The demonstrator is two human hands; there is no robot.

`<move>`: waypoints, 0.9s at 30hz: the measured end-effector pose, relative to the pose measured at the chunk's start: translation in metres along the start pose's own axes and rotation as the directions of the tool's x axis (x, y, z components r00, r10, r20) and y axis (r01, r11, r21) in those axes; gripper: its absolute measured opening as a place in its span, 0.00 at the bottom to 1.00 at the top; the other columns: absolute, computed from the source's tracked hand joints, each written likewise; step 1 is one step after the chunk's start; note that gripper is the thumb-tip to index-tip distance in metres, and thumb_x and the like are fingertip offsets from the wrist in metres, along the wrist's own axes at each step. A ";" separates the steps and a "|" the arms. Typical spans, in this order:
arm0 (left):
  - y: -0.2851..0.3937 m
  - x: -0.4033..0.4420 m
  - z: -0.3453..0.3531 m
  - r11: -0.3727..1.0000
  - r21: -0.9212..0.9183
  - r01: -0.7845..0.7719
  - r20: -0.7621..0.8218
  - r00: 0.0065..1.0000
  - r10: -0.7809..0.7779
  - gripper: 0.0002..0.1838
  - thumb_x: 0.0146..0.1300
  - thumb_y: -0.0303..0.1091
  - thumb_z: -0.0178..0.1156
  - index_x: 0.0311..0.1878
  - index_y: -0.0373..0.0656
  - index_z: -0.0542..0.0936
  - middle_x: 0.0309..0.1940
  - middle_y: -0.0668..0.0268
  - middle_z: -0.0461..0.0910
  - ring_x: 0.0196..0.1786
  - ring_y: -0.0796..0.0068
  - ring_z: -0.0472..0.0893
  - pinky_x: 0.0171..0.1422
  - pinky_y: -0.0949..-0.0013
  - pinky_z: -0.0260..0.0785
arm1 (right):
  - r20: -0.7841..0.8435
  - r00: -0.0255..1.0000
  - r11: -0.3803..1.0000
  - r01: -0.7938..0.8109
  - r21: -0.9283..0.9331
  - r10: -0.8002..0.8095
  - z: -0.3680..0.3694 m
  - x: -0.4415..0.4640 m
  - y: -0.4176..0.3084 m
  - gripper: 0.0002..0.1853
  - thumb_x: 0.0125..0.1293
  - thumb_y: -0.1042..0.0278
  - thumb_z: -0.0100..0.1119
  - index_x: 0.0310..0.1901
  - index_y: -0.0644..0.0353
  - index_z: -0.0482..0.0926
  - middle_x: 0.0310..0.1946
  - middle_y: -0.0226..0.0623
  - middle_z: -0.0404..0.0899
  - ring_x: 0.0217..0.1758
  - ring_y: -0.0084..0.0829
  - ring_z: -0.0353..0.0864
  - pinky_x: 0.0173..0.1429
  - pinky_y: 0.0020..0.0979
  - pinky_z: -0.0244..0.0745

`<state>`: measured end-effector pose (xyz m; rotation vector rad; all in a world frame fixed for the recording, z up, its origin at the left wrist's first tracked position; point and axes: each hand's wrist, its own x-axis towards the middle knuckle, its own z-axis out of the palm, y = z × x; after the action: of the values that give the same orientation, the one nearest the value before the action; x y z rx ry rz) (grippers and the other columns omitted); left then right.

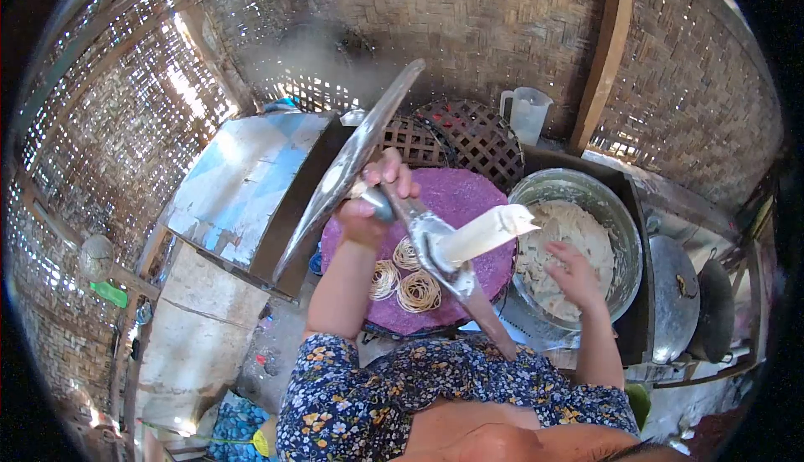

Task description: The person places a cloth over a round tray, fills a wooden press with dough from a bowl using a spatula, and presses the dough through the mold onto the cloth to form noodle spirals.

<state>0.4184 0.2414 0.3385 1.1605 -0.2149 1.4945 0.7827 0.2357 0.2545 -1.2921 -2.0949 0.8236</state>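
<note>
My left hand [378, 187] is wrapped around a wooden dough press [476, 288], with a dull metal part showing between the fingers. A pale, dough-smeared cylinder [481, 237] sticks out from its lower wooden piece. A long, worn wooden bar [356, 156] slants up past the same hand. Fingers spread, my right hand [574, 274] is over the dough [563, 240] in a large metal basin [630, 271]; whether it touches the dough I cannot tell. Below the press, several coils of pale noodle strands [418, 292] lie on a round purple surface [469, 185].
A blue-and-white panelled box [243, 181] stands at the left. Behind the purple surface lean woven baskets [473, 139], near a clear plastic jug [528, 114]. A metal lid [672, 294] and a dark pan [712, 311] are at the right. Woven walls surround the space.
</note>
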 end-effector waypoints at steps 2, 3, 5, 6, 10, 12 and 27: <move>-0.020 0.015 0.009 0.996 -0.084 -0.012 0.065 0.998 0.018 0.17 0.37 0.31 0.63 0.36 0.50 0.78 0.35 0.68 0.62 0.39 0.69 0.70 0.55 0.60 0.67 | 0.217 0.959 0.690 -0.032 0.723 -0.182 0.032 0.004 -0.045 0.34 0.58 0.38 0.50 0.57 0.58 0.69 0.57 0.41 0.68 0.61 0.36 0.65 0.63 0.39 0.59; -0.031 0.021 0.013 0.994 -0.113 -0.005 0.114 0.993 0.018 0.17 0.36 0.30 0.63 0.36 0.50 0.78 0.35 0.68 0.62 0.39 0.69 0.70 0.55 0.59 0.67 | 0.330 0.888 0.382 -0.198 0.903 -0.321 0.047 0.005 -0.066 0.37 0.56 0.34 0.48 0.57 0.59 0.68 0.56 0.44 0.68 0.53 0.35 0.66 0.54 0.36 0.61; -0.045 0.026 0.024 0.988 -0.153 0.029 0.187 0.982 0.000 0.16 0.36 0.30 0.64 0.35 0.50 0.77 0.36 0.68 0.61 0.39 0.69 0.71 0.56 0.58 0.67 | 0.391 0.723 -0.084 -0.524 0.847 -0.570 0.063 0.007 -0.117 0.43 0.52 0.27 0.44 0.58 0.60 0.64 0.52 0.49 0.69 0.37 0.31 0.69 0.35 0.30 0.65; -0.047 0.033 0.025 0.985 -0.171 0.037 0.300 0.954 0.016 0.25 0.35 0.30 0.66 0.44 0.51 0.76 0.40 0.66 0.63 0.43 0.66 0.71 0.58 0.56 0.66 | 0.382 0.676 -0.168 -0.599 0.783 -0.630 0.064 0.008 -0.130 0.47 0.50 0.24 0.42 0.58 0.61 0.63 0.51 0.52 0.70 0.29 0.29 0.71 0.25 0.27 0.66; -0.017 0.011 0.011 0.722 0.692 0.022 0.097 0.988 -0.123 0.50 0.37 0.37 0.73 0.66 0.50 0.57 0.64 0.59 0.56 0.62 0.58 0.64 0.66 0.54 0.57 | 0.217 0.826 -0.196 -0.363 0.911 -0.520 0.045 0.010 -0.136 0.52 0.48 0.23 0.46 0.60 0.65 0.56 0.45 0.53 0.71 0.18 0.27 0.71 0.13 0.23 0.66; -0.008 -0.008 0.010 0.579 0.808 0.111 0.074 0.955 -0.287 0.45 0.40 0.41 0.72 0.63 0.44 0.63 0.61 0.61 0.64 0.63 0.64 0.65 0.70 0.57 0.49 | 0.123 0.936 0.075 -0.104 0.992 -0.329 0.021 0.008 -0.147 0.49 0.50 0.28 0.50 0.61 0.65 0.54 0.40 0.49 0.71 0.18 0.24 0.69 0.15 0.20 0.65; -0.006 -0.032 0.049 -0.056 0.976 0.210 -0.218 0.948 -0.231 0.17 0.41 0.37 0.64 0.38 0.45 0.79 0.32 0.60 0.80 0.39 0.60 0.80 0.45 0.64 0.72 | -0.388 0.724 0.673 0.683 0.284 -0.571 0.033 0.017 -0.106 0.65 0.41 0.52 0.74 0.67 0.62 0.30 0.54 0.53 0.60 0.54 0.42 0.67 0.55 0.42 0.65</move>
<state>0.4437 0.1889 0.3361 2.2179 1.3386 1.1723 0.6911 0.2070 0.3121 -0.3520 -1.8174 0.6633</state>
